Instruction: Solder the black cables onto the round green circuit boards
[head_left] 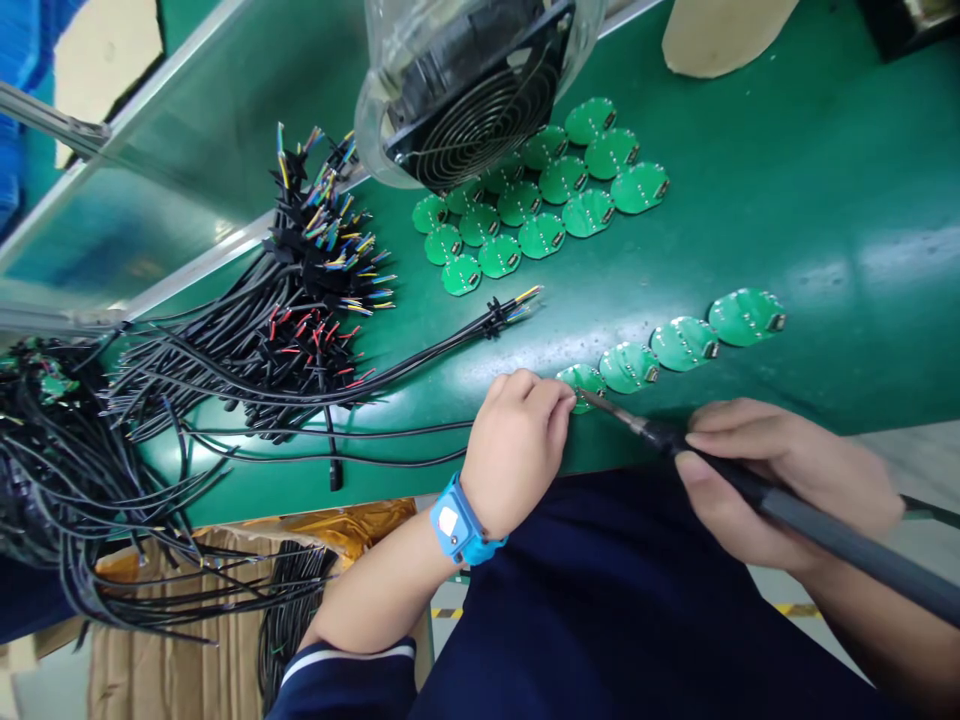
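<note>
My right hand (780, 480) grips a soldering iron (735, 475) like a pen. Its tip rests at the nearest round green circuit board (581, 386), the leftmost in a row of several. My left hand (517, 450), with a blue wrist strap (456, 525), is closed in a pinch at that board's left edge. Black cables (405, 432) run from the left into this hand; the wire ends between the fingers are hidden. Beside the tip, further boards (628, 367) extend up to the right.
A fan (480, 110) in a clear housing stands at the back, near several rows of round boards (541, 235). Bundled black cables with stripped coloured ends (322, 240) lie on the left. More cables hang over the table edge above a cardboard box (180, 640).
</note>
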